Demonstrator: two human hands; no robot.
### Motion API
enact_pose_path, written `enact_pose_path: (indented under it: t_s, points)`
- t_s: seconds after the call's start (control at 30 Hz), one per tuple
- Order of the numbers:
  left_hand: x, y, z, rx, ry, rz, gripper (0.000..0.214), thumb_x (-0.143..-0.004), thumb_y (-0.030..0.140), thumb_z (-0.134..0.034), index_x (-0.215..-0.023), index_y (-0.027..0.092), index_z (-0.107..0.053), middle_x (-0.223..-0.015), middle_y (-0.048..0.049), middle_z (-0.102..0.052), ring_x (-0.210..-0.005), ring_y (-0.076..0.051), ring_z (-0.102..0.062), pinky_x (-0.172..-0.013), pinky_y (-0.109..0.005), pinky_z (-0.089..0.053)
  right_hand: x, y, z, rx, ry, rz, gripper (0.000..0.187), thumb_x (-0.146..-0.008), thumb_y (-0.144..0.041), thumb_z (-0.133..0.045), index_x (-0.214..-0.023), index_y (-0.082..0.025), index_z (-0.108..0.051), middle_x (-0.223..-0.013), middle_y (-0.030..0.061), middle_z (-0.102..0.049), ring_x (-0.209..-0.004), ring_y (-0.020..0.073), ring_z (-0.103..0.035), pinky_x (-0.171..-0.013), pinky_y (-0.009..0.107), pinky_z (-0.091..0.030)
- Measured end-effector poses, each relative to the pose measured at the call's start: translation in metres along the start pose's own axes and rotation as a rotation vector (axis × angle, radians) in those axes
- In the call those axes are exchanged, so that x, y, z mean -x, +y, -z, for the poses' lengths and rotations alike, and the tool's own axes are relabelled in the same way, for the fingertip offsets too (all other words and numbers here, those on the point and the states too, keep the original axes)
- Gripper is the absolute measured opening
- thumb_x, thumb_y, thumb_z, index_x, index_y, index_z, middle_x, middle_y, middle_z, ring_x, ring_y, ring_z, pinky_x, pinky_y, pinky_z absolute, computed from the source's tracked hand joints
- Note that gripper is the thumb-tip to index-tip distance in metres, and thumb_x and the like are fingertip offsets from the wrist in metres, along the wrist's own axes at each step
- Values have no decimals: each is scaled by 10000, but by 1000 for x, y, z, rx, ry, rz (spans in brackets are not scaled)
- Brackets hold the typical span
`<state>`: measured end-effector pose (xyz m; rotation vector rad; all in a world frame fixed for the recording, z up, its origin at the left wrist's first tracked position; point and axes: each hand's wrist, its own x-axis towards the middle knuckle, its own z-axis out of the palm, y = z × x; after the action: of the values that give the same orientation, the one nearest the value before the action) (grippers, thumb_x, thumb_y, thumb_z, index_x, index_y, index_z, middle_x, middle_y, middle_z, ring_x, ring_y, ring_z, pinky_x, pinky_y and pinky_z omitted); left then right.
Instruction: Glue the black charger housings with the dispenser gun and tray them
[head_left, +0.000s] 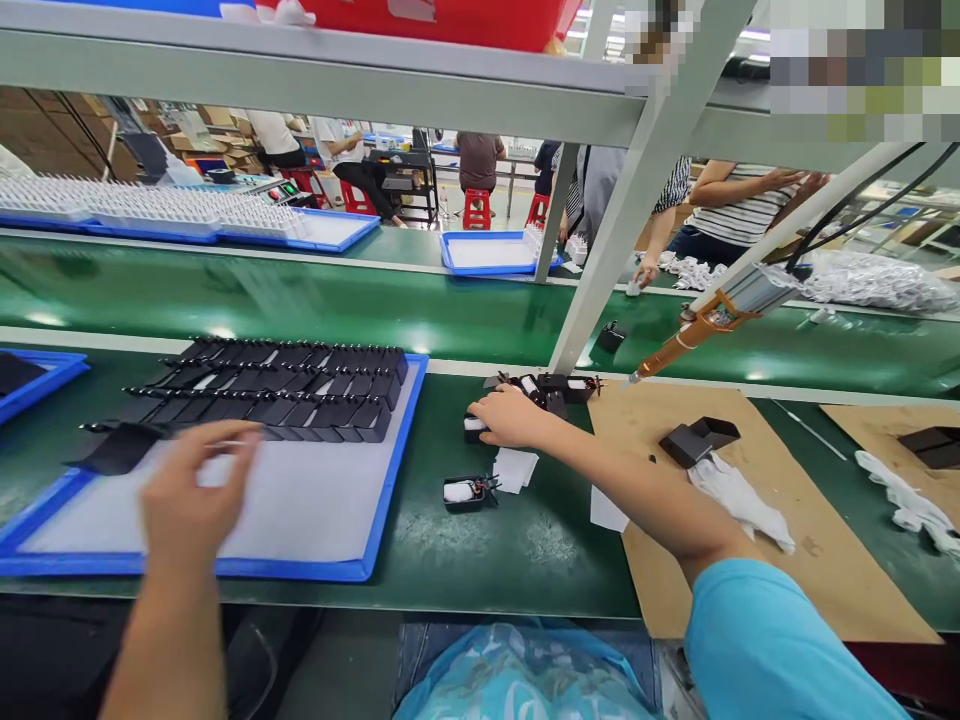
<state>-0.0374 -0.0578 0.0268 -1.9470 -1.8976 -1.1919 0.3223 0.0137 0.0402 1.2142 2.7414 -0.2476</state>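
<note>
My right hand (510, 415) reaches forward across the green bench and closes on a small black part with a white core (474, 427). More such parts (555, 388) lie just beyond it, and one (469, 492) lies nearer me. My left hand (191, 500) hovers blurred over the blue tray (225, 565), fingers curled, nothing seen in it. Rows of black housings (292, 385) fill the tray's far half; one housing (116, 447) lies apart at the left.
An orange tool (694, 335) hangs on a cable over a cardboard sheet (750, 470) with black boxes (697, 438) and a white cloth (739, 500). A green conveyor belt (375, 300) runs beyond. Other people work across it. A second blue tray (30, 375) sits left.
</note>
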Motion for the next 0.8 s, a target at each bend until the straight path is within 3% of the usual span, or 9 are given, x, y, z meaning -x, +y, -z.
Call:
enact_pose_path:
  t_s: [0.13,0.23,0.33,0.43,0.5,0.57,0.63,0.7,0.8]
  points:
    - [64,101,-31,365,-473,-178,355,-889,410,-597,-1214,269,-568,-1210,-28,-661,-1070,-207,-651,-922,-347,-540,-2,-4,-5,-63,-15,103,441,-853,-279,-611,-1280,-171,-579,-1142,123,-717,-1058,272,-667,-911,387,-449]
    - [88,132,-55,440,-711,-102,558,-860,355,-646,-1372,281,-438,-1380,-60,-567,-1222,-232,-587,-1006,-374,-512,18,-1,3,-148,86,136,493,-889,-320,-577,-1358,-181,-513,-1306,130,-640,-1176,276,-611,-965,405,-459]
    - [97,137,-73,488,-741,-35,533,-876,263,-610,-1375,268,-423,-1337,-68,-589,-1234,-225,-576,-1058,-404,-471,55,18,13,-317,426,83,432,-929,-326,-515,-1346,-215,-512,-1343,103,-612,-1228,248,-577,-1019,414,-463]
    - [103,137,-83,495,-689,4,458,-863,239,-615,-1302,265,-486,-1196,-54,-643,-1130,-220,-626,-1016,-410,-495,94,47,19,-396,799,-119,320,-928,-317,-512,-1232,-247,-579,-1218,78,-665,-1136,230,-626,-983,410,-500]
    - [106,138,-88,510,-675,4,430,-848,255,-636,-1260,263,-516,-1137,-48,-652,-1064,-219,-648,-960,-398,-527,110,64,21,-397,911,-239,272,-921,-313,-514,-1168,-243,-602,-1143,75,-681,-1053,224,-659,-936,397,-528]
    - [109,140,-91,529,-655,-12,397,-845,268,-637,-1228,252,-536,-1105,-52,-659,-1024,-222,-661,-919,-391,-547,112,72,23,-328,827,-304,278,-933,-301,-474,-1171,-224,-594,-1137,82,-678,-1032,219,-664,-921,378,-534]
    - [111,142,-94,543,-622,-29,355,-850,283,-628,-1196,242,-560,-1108,-64,-665,-1020,-234,-667,-903,-395,-556,95,71,26,-176,608,-327,340,-968,-287,-387,-1253,-198,-549,-1216,103,-649,-1111,212,-631,-958,355,-514]
    - [112,142,-96,549,-598,-46,325,-856,293,-621,-1176,246,-583,-1135,-69,-670,-1043,-245,-667,-906,-400,-560,63,67,30,-24,407,-318,390,-992,-282,-334,-1336,-187,-492,-1313,113,-600,-1212,204,-573,-998,333,-487]
    - [114,140,-98,562,-577,-65,319,-852,292,-624,-1169,262,-610,-1151,-67,-680,-1062,-255,-670,-909,-404,-568,-3,66,37,79,236,-296,360,-958,-287,-478,-1303,-203,-538,-1299,105,-608,-1218,227,-560,-990,355,-491]
